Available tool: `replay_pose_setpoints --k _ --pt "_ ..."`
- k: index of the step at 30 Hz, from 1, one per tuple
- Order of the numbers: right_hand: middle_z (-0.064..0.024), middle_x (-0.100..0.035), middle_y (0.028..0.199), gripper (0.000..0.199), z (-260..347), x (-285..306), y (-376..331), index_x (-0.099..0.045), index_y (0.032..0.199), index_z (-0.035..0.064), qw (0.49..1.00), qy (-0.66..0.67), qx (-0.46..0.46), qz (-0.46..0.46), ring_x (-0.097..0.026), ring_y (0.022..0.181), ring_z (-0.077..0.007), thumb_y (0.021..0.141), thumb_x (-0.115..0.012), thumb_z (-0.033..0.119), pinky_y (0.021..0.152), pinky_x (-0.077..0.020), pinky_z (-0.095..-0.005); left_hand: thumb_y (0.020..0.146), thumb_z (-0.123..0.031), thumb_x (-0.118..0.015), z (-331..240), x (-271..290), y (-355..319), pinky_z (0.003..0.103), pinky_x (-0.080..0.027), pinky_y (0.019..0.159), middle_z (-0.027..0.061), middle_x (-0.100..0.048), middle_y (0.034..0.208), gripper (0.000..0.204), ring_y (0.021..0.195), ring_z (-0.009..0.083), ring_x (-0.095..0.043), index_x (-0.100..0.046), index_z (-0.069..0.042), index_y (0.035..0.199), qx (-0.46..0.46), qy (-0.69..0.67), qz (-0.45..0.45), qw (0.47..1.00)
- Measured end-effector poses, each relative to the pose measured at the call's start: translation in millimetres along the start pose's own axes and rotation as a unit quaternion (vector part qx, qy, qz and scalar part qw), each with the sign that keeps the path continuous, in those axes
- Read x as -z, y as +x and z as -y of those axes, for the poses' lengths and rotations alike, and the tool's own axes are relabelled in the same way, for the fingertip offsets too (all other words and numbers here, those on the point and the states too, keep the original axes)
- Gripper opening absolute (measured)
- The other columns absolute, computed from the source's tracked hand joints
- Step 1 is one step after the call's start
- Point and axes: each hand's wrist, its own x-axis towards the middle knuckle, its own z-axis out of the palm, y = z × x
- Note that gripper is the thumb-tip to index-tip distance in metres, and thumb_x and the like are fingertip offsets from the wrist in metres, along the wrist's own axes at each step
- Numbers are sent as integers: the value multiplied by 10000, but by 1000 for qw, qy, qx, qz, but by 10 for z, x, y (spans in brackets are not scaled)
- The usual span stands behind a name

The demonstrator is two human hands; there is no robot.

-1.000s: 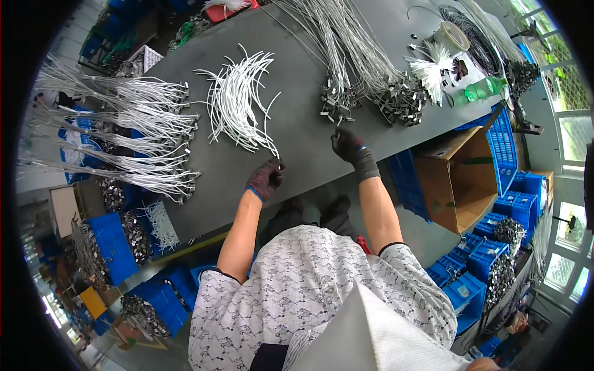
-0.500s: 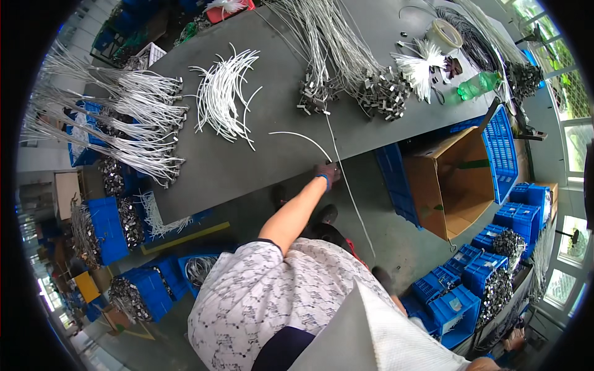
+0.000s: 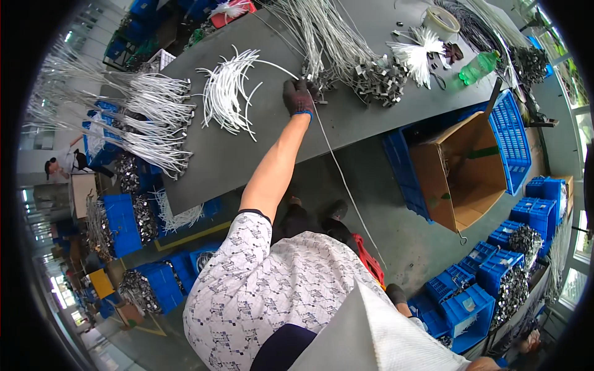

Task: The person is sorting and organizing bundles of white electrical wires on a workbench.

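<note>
Looked like a factory workshop to me, everything there in bulk. The big grey worktop [image 3: 352, 117] was loaded with bundles of metal-tipped cables [image 3: 378, 81] plus a pile of short white tubes [image 3: 228, 93], and blue plastic crates [image 3: 122, 222], several crammed with metal bits [image 3: 508, 292], sat all around. Even the floor [image 3: 408, 247] had a yellow line [image 3: 192, 235] on it.

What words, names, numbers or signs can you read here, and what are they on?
None can be read.
Blue crate, lower right: a pale label, too small and blurred to read.
Shirt: tiny dark marks; I can't tell if any are letters.
Green bottle and cardboard box: no clear writing shows.
</note>
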Motion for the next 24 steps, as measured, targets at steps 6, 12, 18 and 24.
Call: replay_pose_setpoints --k 6,12,18,24 --pt "-222 -675 1047 257 343 265 1 -720 980 42 998 13 49 -36 -651 1011 -373 796 -607 182 840 -520 -436 832 -188 -665 196 367 260 380 -525 618 127 -687 760 178 702 213 -682 -672 -13 867 -30 154 30 987" --pt "-216 -650 1135 333 592 68 245 -706 1028 60 995 40 65 -56 -627 1070 -370 866 -546 303 873 -509 -442 841 -264 -676 1135 1057 -42 348 -529 660 88 -683 811 223 722 185 -654 -693 -58 923 360 -60 328 872" --pt "-222 -656 1088 414 1002 237 341 -694 998 56 989 -83 117 -18 -626 1035 -393 909 -481 400 855 -501 -483 869 -241 -687 970 1269 36 309 -540 614 39 -662 757 182 645 143 -637 -676 -60 871 322 -44 244 914" --pt "-46 -603 726 318 4133 2070 840 -603 983 58 832 363 329 -259 -518 526 -82 974 -523 365 459 -396 -267 886 -167 -671 794 1154 -102 290 -542 570 59 -661 739 167 615 144 -640 -666 -5 849 245 1 351 904"
